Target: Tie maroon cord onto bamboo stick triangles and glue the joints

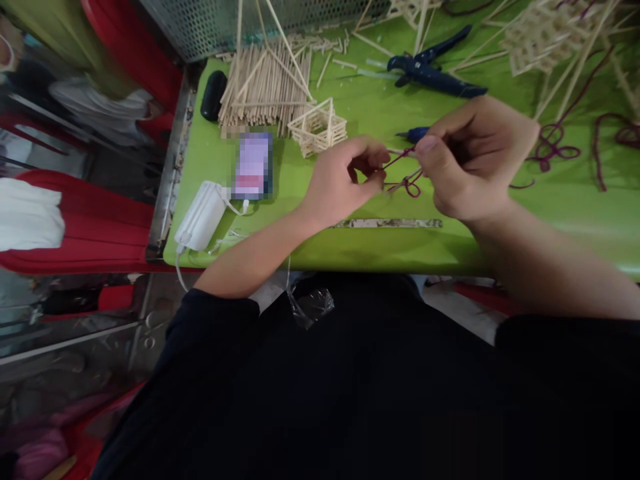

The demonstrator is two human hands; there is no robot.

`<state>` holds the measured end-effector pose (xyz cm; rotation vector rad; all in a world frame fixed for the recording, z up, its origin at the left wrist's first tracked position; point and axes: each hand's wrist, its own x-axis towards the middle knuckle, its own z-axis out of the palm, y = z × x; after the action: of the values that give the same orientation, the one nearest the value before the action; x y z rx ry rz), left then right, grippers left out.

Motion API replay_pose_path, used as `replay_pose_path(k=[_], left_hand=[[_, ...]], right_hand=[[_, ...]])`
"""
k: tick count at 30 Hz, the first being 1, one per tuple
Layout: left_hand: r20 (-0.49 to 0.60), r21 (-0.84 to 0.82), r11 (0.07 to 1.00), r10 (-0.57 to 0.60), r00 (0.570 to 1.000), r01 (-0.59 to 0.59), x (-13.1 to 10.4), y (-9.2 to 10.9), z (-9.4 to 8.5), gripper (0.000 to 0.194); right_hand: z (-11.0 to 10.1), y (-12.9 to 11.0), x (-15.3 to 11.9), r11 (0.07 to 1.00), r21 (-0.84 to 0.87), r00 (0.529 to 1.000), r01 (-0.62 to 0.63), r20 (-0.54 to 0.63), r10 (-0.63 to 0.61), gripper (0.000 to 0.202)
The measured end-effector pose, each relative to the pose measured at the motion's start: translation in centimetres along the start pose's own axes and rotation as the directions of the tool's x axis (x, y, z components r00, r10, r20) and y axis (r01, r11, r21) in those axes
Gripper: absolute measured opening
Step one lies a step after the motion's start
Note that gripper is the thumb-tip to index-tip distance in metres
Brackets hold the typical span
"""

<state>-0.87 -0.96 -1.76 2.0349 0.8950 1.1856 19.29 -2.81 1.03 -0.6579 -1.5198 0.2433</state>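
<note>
Over the green table (310, 193), both my hands are closed on a thin dark purple cord (413, 189). My left hand (343, 177) pinches one part of it between thumb and fingertips. Opposite, my right hand (473, 160) grips it between thumb and bent forefinger. A short strand runs between the hands, and loops of the cord hang just below. A thin pale piece, perhaps a stick, shows beside the strand near my right thumb. Beyond my right hand lie dark blue pliers (435, 70) and a blue pointed tool (413, 135), partly hidden by that hand.
Thin wooden sticks (267, 83) lie piled at the back left, beside a small stick lattice (320, 130). A phone (253, 163) and a white power bank (201, 215) sit left. A flat strip (390, 223) lies in front. Larger stick frames (545, 40) and knotted cord (553, 147) are right.
</note>
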Motion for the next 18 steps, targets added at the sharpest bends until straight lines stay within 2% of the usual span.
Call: replay_pose_path(k=[4,8,15,18], left_hand=[[-0.037,0.010,0.998,0.063,0.997,-0.063,-0.1,0.0,0.1,0.017],[-0.048,-0.017,0.996,0.089,0.995,-0.090,0.0,0.1,0.2,0.027],[-0.065,-0.032,0.997,0.062,0.996,-0.065,0.1,-1.1,0.3,0.017],[-0.068,-0.046,0.996,0.076,0.995,-0.079,0.3,-1.7,0.2,0.021]], right_hand=[[0.0,-0.3,-0.2,0.998,-0.044,0.999,-0.043,-0.002,0.043,0.050],[0.1,-0.1,-0.3,0.999,-0.032,0.999,-0.035,-0.016,0.035,0.052],[0.2,0.2,-0.1,1.000,-0.001,0.998,-0.027,-0.049,0.027,0.053],[0.1,-0.6,-0.2,0.998,0.036,0.999,-0.045,-0.016,0.046,0.045]])
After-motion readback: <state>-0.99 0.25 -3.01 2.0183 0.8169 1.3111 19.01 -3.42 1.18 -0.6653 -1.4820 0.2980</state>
